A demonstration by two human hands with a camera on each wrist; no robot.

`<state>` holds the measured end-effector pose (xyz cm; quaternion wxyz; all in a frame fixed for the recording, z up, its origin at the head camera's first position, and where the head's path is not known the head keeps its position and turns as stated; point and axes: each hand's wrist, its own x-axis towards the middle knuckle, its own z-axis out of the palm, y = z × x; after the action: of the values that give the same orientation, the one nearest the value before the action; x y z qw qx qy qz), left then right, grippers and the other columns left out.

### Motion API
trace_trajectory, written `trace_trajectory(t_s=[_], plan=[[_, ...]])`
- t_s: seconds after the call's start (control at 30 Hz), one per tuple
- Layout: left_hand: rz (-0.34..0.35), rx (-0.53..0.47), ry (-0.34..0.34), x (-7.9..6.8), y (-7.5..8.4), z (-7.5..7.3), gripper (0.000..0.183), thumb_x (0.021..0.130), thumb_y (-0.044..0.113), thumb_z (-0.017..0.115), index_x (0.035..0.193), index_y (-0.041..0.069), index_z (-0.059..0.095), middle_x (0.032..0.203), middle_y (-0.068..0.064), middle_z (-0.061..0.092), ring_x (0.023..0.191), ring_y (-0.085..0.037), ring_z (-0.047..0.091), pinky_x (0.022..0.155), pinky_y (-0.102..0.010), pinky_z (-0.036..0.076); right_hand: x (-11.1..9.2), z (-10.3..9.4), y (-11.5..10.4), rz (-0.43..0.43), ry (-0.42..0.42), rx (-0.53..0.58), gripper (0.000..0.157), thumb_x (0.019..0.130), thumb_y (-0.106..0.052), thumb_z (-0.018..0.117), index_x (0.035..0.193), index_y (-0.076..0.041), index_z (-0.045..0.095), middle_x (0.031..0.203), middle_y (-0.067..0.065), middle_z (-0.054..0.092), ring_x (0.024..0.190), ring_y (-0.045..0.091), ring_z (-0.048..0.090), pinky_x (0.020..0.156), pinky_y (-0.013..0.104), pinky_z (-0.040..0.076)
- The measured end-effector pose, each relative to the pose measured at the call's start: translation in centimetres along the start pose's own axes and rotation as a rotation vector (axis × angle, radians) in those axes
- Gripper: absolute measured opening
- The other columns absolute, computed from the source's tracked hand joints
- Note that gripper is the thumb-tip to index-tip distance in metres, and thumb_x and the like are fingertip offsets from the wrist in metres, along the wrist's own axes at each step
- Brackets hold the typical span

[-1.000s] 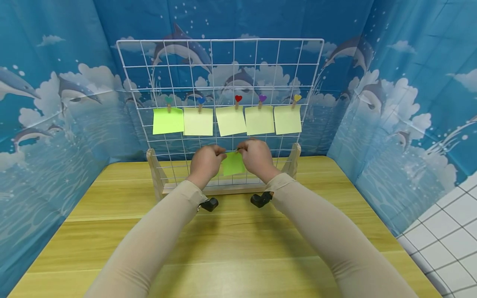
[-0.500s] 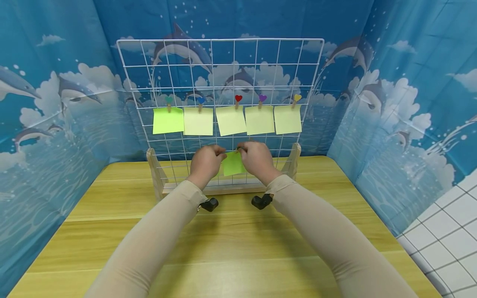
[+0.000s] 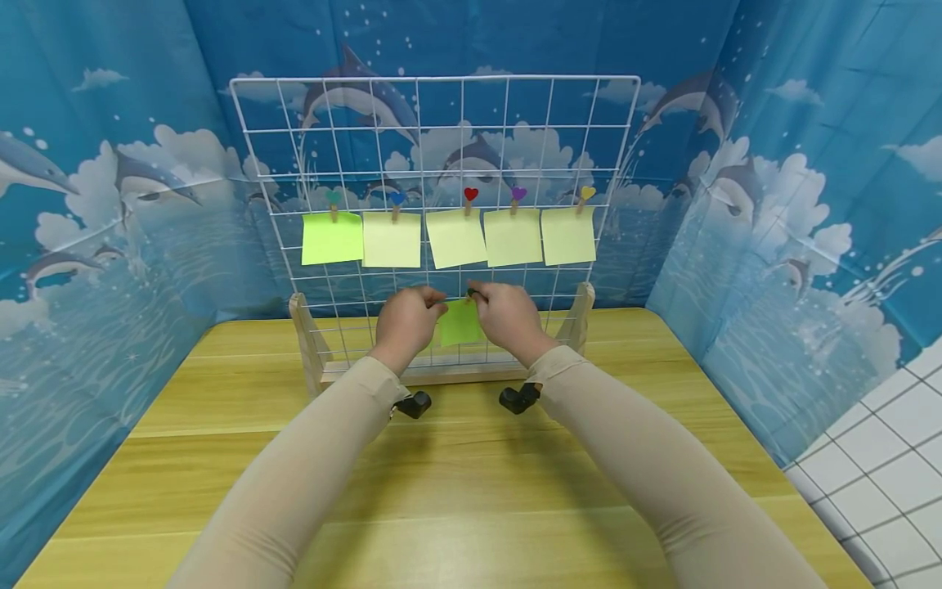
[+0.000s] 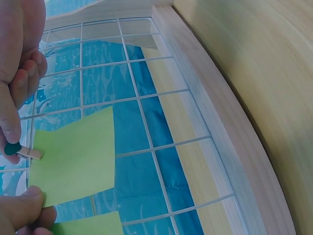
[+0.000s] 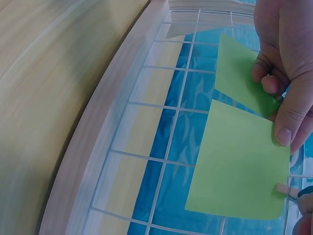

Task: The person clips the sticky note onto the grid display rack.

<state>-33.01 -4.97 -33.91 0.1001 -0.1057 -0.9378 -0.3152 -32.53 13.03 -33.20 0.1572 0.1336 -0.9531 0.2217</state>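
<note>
A green sticky note [image 3: 459, 324] lies against the lower middle of the white wire grid [image 3: 439, 79]. Thumb and fingers of my left hand [image 3: 407, 323] pinch its upper left corner. At its top edge, near the right corner, my right hand [image 3: 511, 315] pinches a small wooden clothespin [image 4: 30, 152] with a dark green heart on it. The tip of that clothespin overlaps the note. A second green note [image 5: 237, 66] shows beside the first, partly hidden behind my left hand.
Above the hands, several pale yellow-green notes [image 3: 392, 241] and a brighter one [image 3: 332, 240] hang in a row from heart-topped clothespins. A wooden base [image 3: 441, 375] carries the grid on the wooden table [image 3: 471, 491]. Dolphin-print curtains [image 3: 773, 204] stand behind and beside it.
My right hand has shifted slightly down and right, and the dark green heart shows more clearly at its fingertips. My left hand stays at the note's corner.
</note>
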Motion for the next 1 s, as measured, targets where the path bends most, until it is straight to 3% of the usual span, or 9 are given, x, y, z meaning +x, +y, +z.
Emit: trace_trajectory(t_s=[0.13,0.47,0.8,1.0], plan=[[-0.005,-0.005,-0.004,-0.03,0.1,-0.15,0.029,0.107,0.032,0.064,0.131,0.02,0.075,0.122,-0.003,0.077,0.08,-0.016,0.069,0.06,-0.031,0.047,0.0,0.03,-0.03,0.011,-0.031,0.026,0.039,0.114,-0.024,0.048,0.149,-0.018,0.061,0.068,0.001,0.066,0.039,0.011,0.033,0.042,0.024,0.031],[0.006,-0.003,0.013,-0.09,0.02,-0.07,0.028,0.107,0.032,0.064,0.13,0.02,0.075,0.121,-0.003,0.078,0.082,-0.017,0.07,0.062,-0.032,0.049,0.02,0.16,0.03,0.022,-0.08,0.062,0.042,0.114,-0.026,0.048,0.154,-0.019,0.056,0.055,0.0,0.054,0.039,0.012,0.033,0.042,0.024,0.031],[0.014,0.01,0.005,-0.15,-0.03,-0.19,0.03,0.107,0.035,0.064,0.132,0.022,0.074,0.119,-0.002,0.077,0.088,-0.017,0.072,0.066,-0.034,0.054,-0.07,0.0,-0.04,0.036,-0.1,0.063,0.044,0.114,-0.027,0.048,0.157,-0.022,0.052,0.051,-0.001,0.047,0.039,0.012,0.033,0.041,0.026,0.032],[0.031,0.01,-0.009,-0.32,-0.21,-0.29,0.034,0.107,0.035,0.063,0.136,0.02,0.072,0.121,-0.003,0.077,0.098,-0.019,0.074,0.075,-0.037,0.059,-0.17,0.06,0.13,0.032,-0.107,0.069,0.046,0.114,-0.027,0.048,0.159,-0.024,0.049,0.048,-0.003,0.042,0.039,0.012,0.033,0.041,0.026,0.032]])
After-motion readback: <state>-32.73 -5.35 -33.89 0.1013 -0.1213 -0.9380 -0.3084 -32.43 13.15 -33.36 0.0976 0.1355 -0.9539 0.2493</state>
